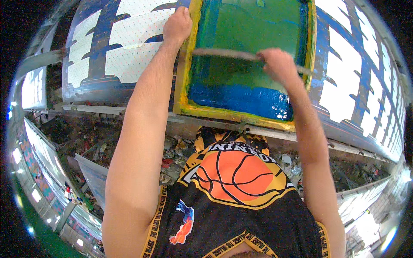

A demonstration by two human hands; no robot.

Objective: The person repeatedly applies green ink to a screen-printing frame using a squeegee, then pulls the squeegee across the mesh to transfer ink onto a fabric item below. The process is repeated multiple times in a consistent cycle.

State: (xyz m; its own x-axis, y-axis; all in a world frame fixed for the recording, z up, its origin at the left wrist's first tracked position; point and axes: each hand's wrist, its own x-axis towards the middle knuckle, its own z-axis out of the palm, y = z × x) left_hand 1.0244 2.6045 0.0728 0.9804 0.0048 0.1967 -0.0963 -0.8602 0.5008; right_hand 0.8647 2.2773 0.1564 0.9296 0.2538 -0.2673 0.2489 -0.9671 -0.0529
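A screen-printing frame (185,92) with yellow-stained edges lies flat on the long table in front of me. Its mesh (241,30) is green, and a pool of dark blue ink (238,101) covers the near end. My left hand (177,26) is closed on the frame's left edge, toward the far end. Across the mesh runs a long thin squeegee (226,53), reaching nearly from side to side. My right hand (277,64), slightly blurred, grips it right of its middle. The fingers' undersides are hidden.
White dotted fabric pieces (140,60) lie on the blue-stained table (100,56) left of the frame. Plain white pieces (342,77) continue to the right. A metal rail (92,109) follows the table's near edge. Below it are scraps and debris (172,155).
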